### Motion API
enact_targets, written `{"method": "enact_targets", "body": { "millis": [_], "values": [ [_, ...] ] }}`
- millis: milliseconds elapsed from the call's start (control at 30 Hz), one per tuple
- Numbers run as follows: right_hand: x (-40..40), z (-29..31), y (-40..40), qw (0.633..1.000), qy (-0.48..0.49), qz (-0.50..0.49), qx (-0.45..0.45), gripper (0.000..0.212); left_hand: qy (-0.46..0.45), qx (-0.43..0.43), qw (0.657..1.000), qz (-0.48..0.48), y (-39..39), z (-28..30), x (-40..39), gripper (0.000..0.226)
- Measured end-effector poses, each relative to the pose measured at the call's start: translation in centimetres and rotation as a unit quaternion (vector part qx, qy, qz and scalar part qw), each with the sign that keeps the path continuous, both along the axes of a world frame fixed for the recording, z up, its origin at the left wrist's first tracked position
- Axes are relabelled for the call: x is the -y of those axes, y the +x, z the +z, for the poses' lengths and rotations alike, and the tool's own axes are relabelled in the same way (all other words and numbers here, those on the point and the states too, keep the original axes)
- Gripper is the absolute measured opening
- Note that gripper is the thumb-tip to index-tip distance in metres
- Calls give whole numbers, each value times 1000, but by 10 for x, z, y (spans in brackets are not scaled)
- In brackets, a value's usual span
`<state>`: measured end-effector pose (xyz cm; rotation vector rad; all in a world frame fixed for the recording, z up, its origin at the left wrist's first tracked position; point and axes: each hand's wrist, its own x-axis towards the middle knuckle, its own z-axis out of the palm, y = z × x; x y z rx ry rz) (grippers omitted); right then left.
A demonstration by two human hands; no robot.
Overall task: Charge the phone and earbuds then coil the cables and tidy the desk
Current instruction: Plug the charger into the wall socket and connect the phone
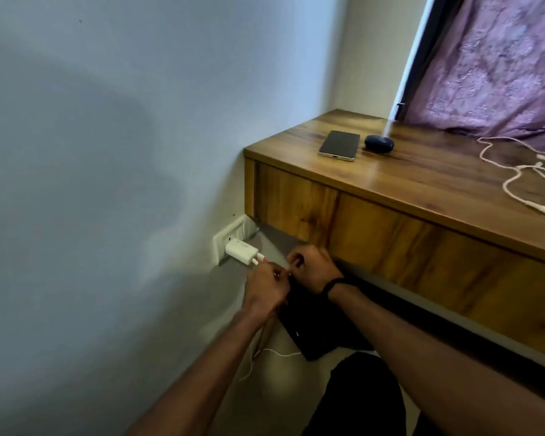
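A white charger (239, 251) sits in the wall socket (225, 239) below the desk, with two cable plugs in its end. My left hand (266, 289) pinches a cable right beside those plugs. Close to it, my right hand (312, 267) has its fingers curled, seemingly on the same cable; the grip is partly hidden. A phone (339, 145) lies screen up on the wooden desk (422, 180), and a dark earbuds case (379, 143) rests just right of it. A loose white cable (516, 171) lies tangled at the desk's right edge.
A black object (312, 335) hangs or stands under my hands near the floor. A thin white cable (274, 354) trails on the floor. A purple curtain (501, 64) hangs behind the desk. The wall is at the left.
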<state>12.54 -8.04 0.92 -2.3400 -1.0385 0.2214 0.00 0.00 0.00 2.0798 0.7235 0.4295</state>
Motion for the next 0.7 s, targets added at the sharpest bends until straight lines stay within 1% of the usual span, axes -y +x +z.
{"method": "enact_targets", "body": {
  "millis": [100,133,167,200,267,333,433,467,567,600,633,667,700],
  "values": [
    [-15,-27,4,999,13,-3,-44,21,-21,9,999,38,5,-20,-10,36],
    [-18,-31,1,998,-1,-4,-57,27,-31,-6,998,45,4,-21,-8,36],
    [-23,-39,3,997,-6,4,-72,30,-38,-3,998,59,6,-25,-10,35],
    [-28,-45,6,996,-10,8,-89,31,-46,-4,997,69,9,-30,-11,35],
    [-36,-53,13,993,-25,24,-111,20,-45,0,996,77,14,-34,-9,38],
    [-36,-55,18,993,-44,46,-101,15,-40,-9,996,77,19,-42,-6,41],
    [-22,-56,28,990,-3,58,-132,5,-15,-47,997,59,24,-48,4,33],
    [-15,-53,30,988,8,54,-143,6,-10,-67,997,47,24,-51,11,32],
    [2,-37,32,977,43,38,-207,7,-78,-93,992,14,20,-63,29,43],
    [7,-30,29,968,59,28,-244,8,-96,-91,991,-1,19,-67,37,39],
    [11,-23,26,955,77,19,-285,9,-100,-81,992,-14,19,-69,43,29],
    [14,-16,22,943,94,12,-319,8,-95,-66,993,-31,18,-67,48,19],
    [18,-9,18,934,109,6,-340,4,-88,-46,994,-52,19,-60,54,16]
  ]
}}
